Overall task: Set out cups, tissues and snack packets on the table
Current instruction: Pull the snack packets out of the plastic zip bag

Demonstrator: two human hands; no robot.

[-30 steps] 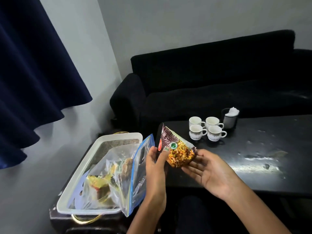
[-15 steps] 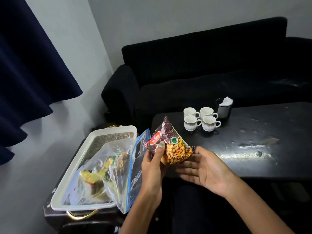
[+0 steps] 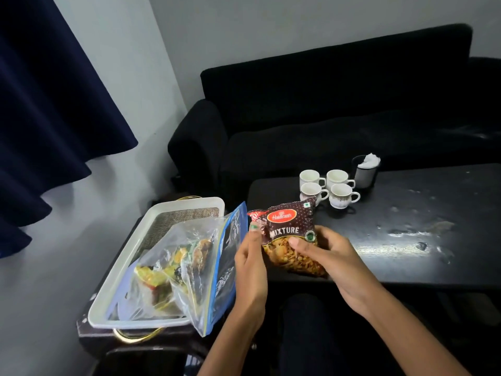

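Observation:
A brown snack packet (image 3: 287,226) marked "Mixture" is held over the near left corner of the black table (image 3: 406,234). My right hand (image 3: 328,256) grips its lower right part, thumb on the front. My left hand (image 3: 250,256) pinches the packet's left edge. Several white cups (image 3: 329,187) stand grouped at the table's far left. Behind them a dark holder (image 3: 364,172) carries white tissues (image 3: 370,160). A clear zip bag (image 3: 189,264) with a blue strip, holding more snack packets, lies in a white tray (image 3: 130,267) left of my hands.
The tray rests on a dark side stand (image 3: 89,335) with gold handles. A black sofa (image 3: 339,104) runs behind the table. A navy curtain (image 3: 46,104) hangs at the left against the white wall. The table top right of the cups is scuffed and shiny.
The packet has turned upright with its front facing me. My right hand, open beneath it before, has closed on its lower right side. The left hand stays on its left edge.

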